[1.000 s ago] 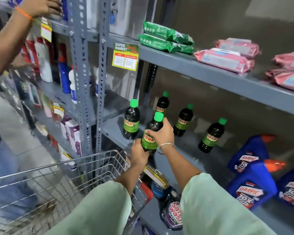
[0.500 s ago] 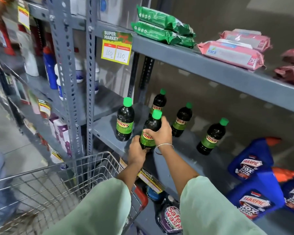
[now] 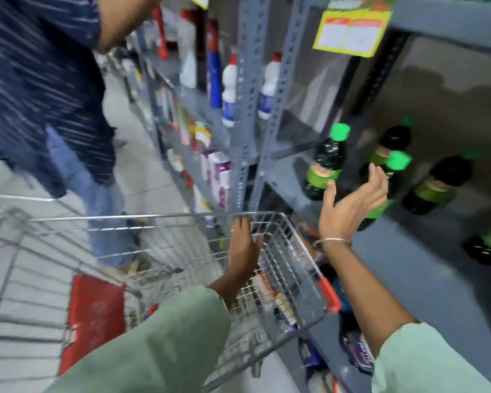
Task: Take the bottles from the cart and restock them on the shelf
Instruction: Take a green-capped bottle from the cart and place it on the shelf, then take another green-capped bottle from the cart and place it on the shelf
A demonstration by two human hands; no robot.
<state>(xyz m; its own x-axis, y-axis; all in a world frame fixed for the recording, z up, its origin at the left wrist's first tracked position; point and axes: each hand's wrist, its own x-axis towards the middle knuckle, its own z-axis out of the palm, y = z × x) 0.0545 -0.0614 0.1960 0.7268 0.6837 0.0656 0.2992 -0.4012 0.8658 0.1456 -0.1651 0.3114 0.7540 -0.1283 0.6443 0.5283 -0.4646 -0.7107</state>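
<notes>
The grey metal shelf (image 3: 425,268) carries several dark green-capped bottles (image 3: 326,163), upright. The wire cart (image 3: 159,228) stands just beside it. The left hand (image 3: 243,248) rests on the cart's front wall, fingers loose, gripping nothing. The right hand (image 3: 352,205) hovers spread wide before the nearest bottle (image 3: 391,177), empty.

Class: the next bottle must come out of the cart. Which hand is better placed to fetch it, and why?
Left. The left hand already reaches into the cart, open. The right hand is open beside the bottles on the shelf.
</notes>
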